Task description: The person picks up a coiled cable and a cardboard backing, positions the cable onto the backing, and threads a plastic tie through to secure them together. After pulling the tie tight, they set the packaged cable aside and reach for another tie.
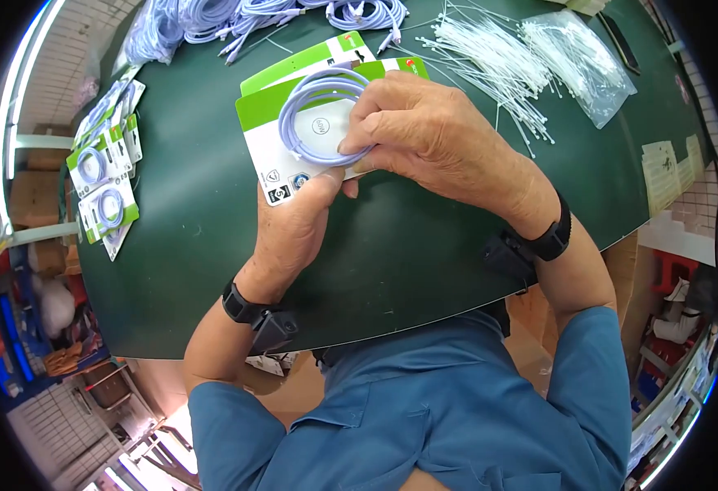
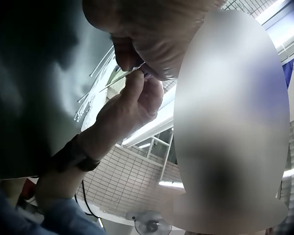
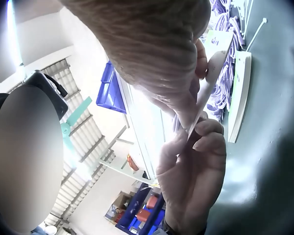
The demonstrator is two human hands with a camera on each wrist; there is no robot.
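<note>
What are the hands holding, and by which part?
The left hand pinches the backing card at its lower edge; right hand grips the coiled cable at the coil's right side, against the card.

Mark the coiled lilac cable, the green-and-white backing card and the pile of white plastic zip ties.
coiled lilac cable (image 1: 289,123): head view, left arc of the loop.
green-and-white backing card (image 1: 269,159): head view, white lower-left area.
white plastic zip ties (image 1: 490,57): head view, middle of the pile.

lilac coiled cable (image 1: 318,114), green-and-white card (image 1: 281,143), dark green table (image 1: 408,245), white zip ties (image 1: 490,61)
</note>
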